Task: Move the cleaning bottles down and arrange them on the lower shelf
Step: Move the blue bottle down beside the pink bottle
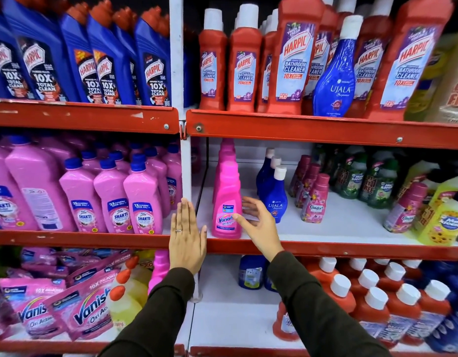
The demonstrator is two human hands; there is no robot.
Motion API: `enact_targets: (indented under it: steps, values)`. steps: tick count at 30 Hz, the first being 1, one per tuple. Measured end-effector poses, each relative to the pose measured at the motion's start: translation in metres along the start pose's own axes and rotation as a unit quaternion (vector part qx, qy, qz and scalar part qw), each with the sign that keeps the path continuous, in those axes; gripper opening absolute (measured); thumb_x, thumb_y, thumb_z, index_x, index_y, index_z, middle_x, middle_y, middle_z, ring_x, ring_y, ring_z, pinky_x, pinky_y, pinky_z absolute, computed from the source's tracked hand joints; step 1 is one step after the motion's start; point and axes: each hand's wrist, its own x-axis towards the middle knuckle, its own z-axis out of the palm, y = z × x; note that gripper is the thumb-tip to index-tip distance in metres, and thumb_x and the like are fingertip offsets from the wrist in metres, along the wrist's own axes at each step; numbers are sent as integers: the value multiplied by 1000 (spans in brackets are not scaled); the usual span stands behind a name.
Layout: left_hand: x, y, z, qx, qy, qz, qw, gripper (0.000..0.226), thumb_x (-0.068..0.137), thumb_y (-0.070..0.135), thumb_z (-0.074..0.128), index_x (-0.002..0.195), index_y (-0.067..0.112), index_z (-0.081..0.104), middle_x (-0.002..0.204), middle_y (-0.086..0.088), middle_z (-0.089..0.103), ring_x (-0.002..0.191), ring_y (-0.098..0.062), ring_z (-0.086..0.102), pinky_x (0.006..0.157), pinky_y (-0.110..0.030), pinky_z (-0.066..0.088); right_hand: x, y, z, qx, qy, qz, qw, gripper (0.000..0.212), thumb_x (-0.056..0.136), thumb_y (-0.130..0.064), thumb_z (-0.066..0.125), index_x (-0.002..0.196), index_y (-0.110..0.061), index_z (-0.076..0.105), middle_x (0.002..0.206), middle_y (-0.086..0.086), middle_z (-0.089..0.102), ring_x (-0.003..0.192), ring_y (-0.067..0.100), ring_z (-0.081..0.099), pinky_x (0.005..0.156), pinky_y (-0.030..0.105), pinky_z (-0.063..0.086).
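A row of pink Vanish bottles [226,202] stands at the left end of the middle shelf [325,249]. My right hand [256,222] is open beside the front bottle, thumb touching its label, fingers spread behind its right side. My left hand [187,238] is held flat and open in front of the white shelf post [186,163], left of the bottle, holding nothing. Red Harpic bathroom cleaner bottles [292,60] fill the upper shelf, with a blue Ujala bottle [334,73] among them. The lower shelf [230,320] has a bare white patch under my arms.
Blue Ujala bottles [273,194] and pink Comfort bottles [313,199] stand right of the Vanish row. Pink Shakti bottles [143,202] fill the left bay. On the lower shelf are red bottles with white caps [372,305], Vanish pouches [81,313] and a fallen red bottle [284,323].
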Motion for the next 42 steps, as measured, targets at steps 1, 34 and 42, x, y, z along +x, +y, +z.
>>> enact_targets:
  steps: [1, 34, 42]
  values:
    - [2, 4, -2, -1, 4, -1, 1000, 77, 105, 33, 27, 164, 4, -13, 173, -14, -19, 161, -31, 5, 131, -36, -6, -2, -4, -4, -15, 29, -24, 999, 46, 84, -29, 76, 126, -22, 58, 121, -8, 65, 111, 6, 63, 89, 27, 57]
    - [208, 192, -84, 55, 165, 134, 976, 66, 110, 31, 33, 166, 3, 14, 175, -14, 12, 162, -28, 9, 131, -38, -12, 98, -225, -183, -163, 134, -109, 971, 48, 95, -12, 50, 142, -15, 40, 136, 7, 56, 120, 21, 58, 103, 40, 49]
    - [209, 192, -83, 54, 159, 131, 977, 65, 111, 32, 32, 166, 4, 13, 175, -12, 10, 162, -26, 6, 132, -37, -11, 100, -226, -188, -84, 126, -97, 984, 45, 95, -11, 56, 137, -18, 42, 125, 6, 57, 95, 9, 61, 75, 29, 56]
